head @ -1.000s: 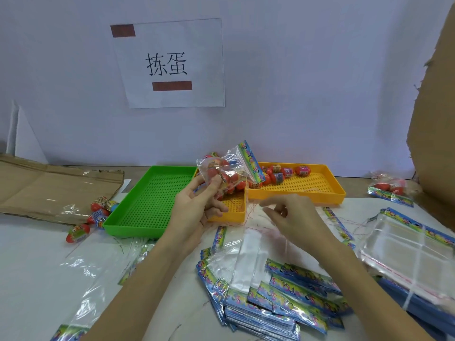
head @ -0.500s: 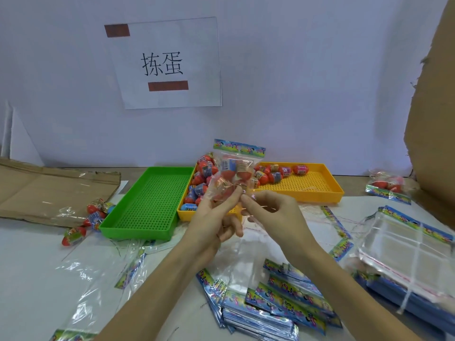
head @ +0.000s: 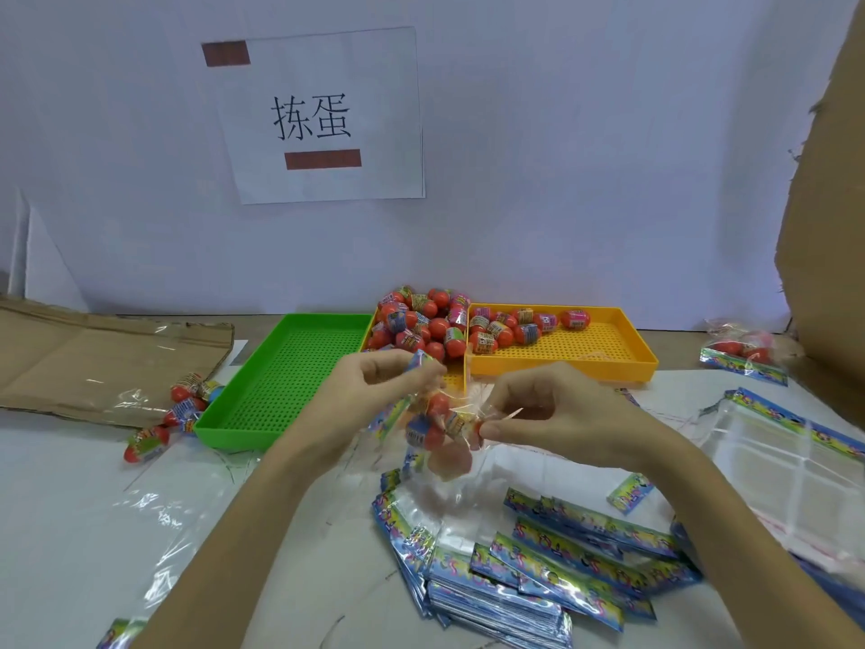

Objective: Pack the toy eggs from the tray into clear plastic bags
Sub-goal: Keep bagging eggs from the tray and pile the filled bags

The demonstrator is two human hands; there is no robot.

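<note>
White worktable (head: 56,484): left hand (head: 374,391) and right hand (head: 538,409) pinch an egg-filled clear bag (head: 435,428) before the orange tray (head: 604,363); many toy eggs (head: 421,320) there remain unpacked.

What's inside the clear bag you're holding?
Red toy eggs with colourful wrappers show through the clear plastic bag. It is blurred, and both hands' fingers cover parts, so I can't count them.

Glossy clear plastic bags (head: 538,569); perforated plastic trays (head: 604,353); matt cardboard (head: 84,363).
</note>
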